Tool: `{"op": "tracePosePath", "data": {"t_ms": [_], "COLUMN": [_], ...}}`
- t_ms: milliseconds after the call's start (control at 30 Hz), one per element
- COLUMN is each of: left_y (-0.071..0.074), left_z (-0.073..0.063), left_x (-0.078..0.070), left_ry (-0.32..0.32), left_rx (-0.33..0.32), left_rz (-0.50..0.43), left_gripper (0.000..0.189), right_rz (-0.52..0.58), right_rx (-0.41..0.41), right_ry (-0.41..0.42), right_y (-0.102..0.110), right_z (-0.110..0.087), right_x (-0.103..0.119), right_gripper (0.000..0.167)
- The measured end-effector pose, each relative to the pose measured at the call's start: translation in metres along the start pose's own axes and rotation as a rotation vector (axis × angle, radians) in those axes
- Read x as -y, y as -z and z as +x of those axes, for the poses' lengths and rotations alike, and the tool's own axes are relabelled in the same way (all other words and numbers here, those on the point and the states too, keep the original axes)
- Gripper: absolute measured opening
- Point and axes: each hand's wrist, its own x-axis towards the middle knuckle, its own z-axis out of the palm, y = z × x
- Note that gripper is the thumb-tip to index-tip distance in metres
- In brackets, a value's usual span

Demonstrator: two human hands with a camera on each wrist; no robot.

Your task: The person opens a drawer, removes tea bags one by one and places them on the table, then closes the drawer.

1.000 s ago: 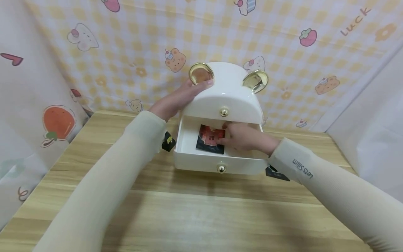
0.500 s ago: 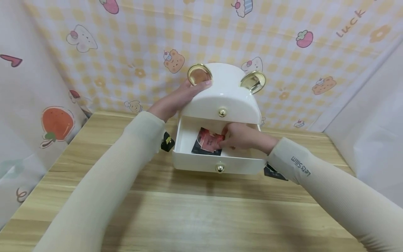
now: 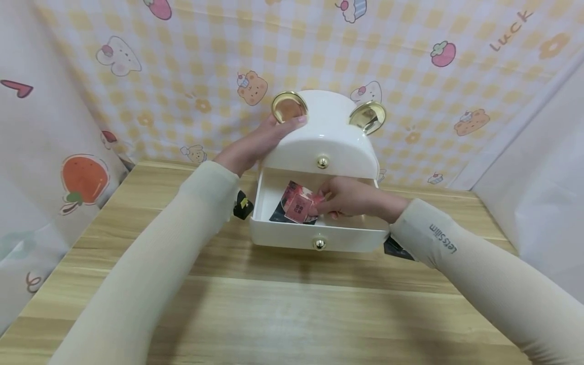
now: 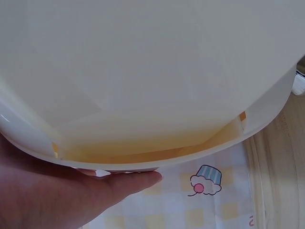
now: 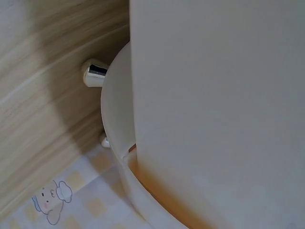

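Note:
A white storage box [image 3: 326,114] with gold ear-shaped pieces has its lower drawer [image 3: 321,237] pulled out. My left hand [image 3: 260,144] rests on the box's upper left, its straight thumb beside the left gold ear [image 3: 289,107]; the other fingers are mostly hidden. In the left wrist view, the left hand [image 4: 81,195] touches the white rim. Inside the drawer lies a red-and-black flat packet [image 3: 294,205], tilted. My right hand [image 3: 349,200] pinches its right edge between thumb and finger. White plastic fills most of the right wrist view, where that hand does not show.
A gold knob [image 3: 322,162] marks the upper compartment, shut above the drawer. Black items lie on the wooden table [image 3: 292,314]: one with a yellow mark [image 3: 244,205] at left, another dark packet [image 3: 398,249] at right, partly under the sleeve. A checked cloth [image 3: 205,66] hangs behind.
Inside the drawer, the packet has shifted left and turned, its right side now pinched by the right hand. The left hand stays on the box.

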Motion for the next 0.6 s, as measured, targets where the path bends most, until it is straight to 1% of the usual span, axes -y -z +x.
{"op": "tracePosePath", "data": {"t_ms": [233, 467, 533, 600], "left_y": [-0.001, -0.001, 0.000, 0.000], "left_z": [-0.002, -0.001, 0.000, 0.000], "left_x": [-0.002, -0.001, 0.000, 0.001], "left_ry": [0.005, 0.003, 0.003, 0.002], "left_rx": [0.012, 0.006, 0.004, 0.003], "left_rz": [-0.003, 0.001, 0.002, -0.002], "left_gripper": [0.044, 0.044, 0.044, 0.044], "right_rz": [0.046, 0.043, 0.019, -0.028], "right_rx": [-0.027, -0.040, -0.056, -0.083], "right_ry": [0.084, 0.115, 0.135, 0.154], "right_y": [0.001, -0.002, -0.002, -0.003], "right_z": [-0.006, -0.014, -0.016, -0.020], "right_x": [0.001, 0.004, 0.004, 0.005], "right_gripper": [0.018, 0.027, 0.031, 0.034]}}
